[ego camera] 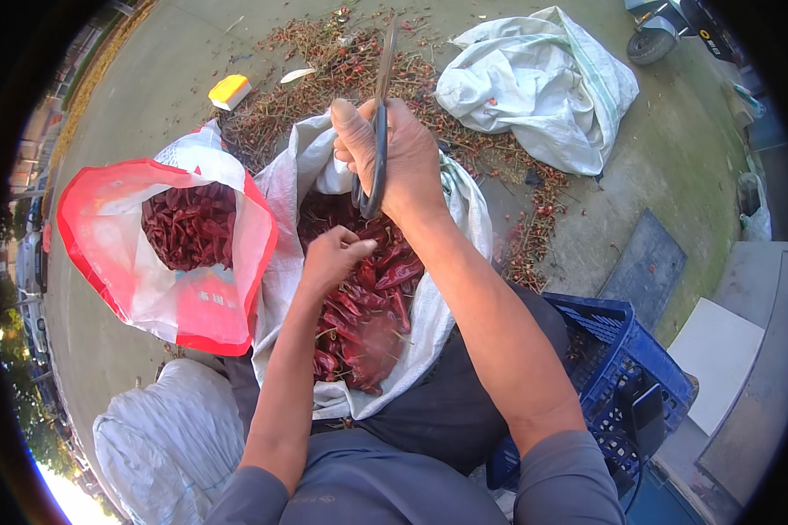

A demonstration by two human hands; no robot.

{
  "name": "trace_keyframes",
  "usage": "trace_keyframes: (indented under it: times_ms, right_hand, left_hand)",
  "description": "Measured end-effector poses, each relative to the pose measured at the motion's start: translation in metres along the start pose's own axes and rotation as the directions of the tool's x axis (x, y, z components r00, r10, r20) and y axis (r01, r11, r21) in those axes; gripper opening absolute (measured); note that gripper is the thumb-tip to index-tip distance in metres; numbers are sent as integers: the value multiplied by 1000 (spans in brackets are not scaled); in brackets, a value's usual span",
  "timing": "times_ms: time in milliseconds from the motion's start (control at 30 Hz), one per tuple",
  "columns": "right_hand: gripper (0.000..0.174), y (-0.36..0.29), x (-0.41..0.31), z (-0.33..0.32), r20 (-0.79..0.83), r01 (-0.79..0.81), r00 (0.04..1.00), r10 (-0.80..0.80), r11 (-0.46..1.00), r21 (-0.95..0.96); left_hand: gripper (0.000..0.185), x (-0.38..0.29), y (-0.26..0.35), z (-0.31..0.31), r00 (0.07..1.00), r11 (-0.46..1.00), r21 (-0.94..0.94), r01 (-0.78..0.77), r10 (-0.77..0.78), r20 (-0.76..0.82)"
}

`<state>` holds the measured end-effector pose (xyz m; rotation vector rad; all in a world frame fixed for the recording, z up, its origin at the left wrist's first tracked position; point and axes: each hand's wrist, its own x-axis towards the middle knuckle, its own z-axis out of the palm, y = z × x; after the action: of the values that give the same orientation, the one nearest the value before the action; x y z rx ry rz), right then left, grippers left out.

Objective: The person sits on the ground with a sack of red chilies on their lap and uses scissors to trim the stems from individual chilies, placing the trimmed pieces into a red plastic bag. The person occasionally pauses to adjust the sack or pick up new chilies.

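Note:
In my right hand (pixel 400 147) is a pair of scissors (pixel 382 92) with dark handles, its narrow, worn metal blades pointing away from me. My left hand (pixel 335 256) hovers over or touches the dried red chili peppers (pixel 368 295) inside an open white woven sack (pixel 466 197) between my legs. The left fingers curl downward with the thumb beside them; whether something is pinched there is hidden. Left of this sack stands a red-and-white bag (pixel 111 262), its mouth open, holding dark red dried chili pieces (pixel 194 226).
Cut stems and red scraps (pixel 328 59) litter the concrete beyond the sack. A yellow-and-white box (pixel 230 92) and a crumpled woven sack (pixel 538 85) lie there. At my right is a blue plastic crate (pixel 637 354) with a dark device (pixel 640 407); a full white sack (pixel 171 433) sits left.

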<state>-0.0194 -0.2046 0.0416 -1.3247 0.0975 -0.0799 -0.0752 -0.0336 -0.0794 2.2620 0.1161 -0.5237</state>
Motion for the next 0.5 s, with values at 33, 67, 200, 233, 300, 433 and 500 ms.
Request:
trace_keyframes:
  times_ms: [33,67,200,233,300,433,500]
  right_hand:
    - [65,1,1,-1,7,37,999,-37,997,-61]
    - [69,2,3,-1,17,75,997,-73,990,-122]
    - [89,0,3,-4,111,137,989,-102,920,-368]
    - [89,-3,0,-3,144,169,982,-120,898,-407]
    - [84,-1,-3,-1,151,212,975,-164,889,-405]
    - [74,0,-2,-2,151,201,977,-149,880,-431]
    - [69,1,-2,-3,149,203,977,-153,880,-428]
  left_hand:
    - [44,-3,1,11,999,973,229,-31,27,20]
    - [46,-6,-1,18,998,942,334,-26,5,64]
    - [33,-17,-17,25,984,947,310,-84,31,173]
    - [31,-21,-18,22,979,955,282,-97,40,201]
    - [27,-34,-22,19,979,959,253,-126,79,190]
    - [23,-61,-23,6,982,973,190,-130,101,160]
    - [23,-77,-27,2,989,986,132,-100,85,118]
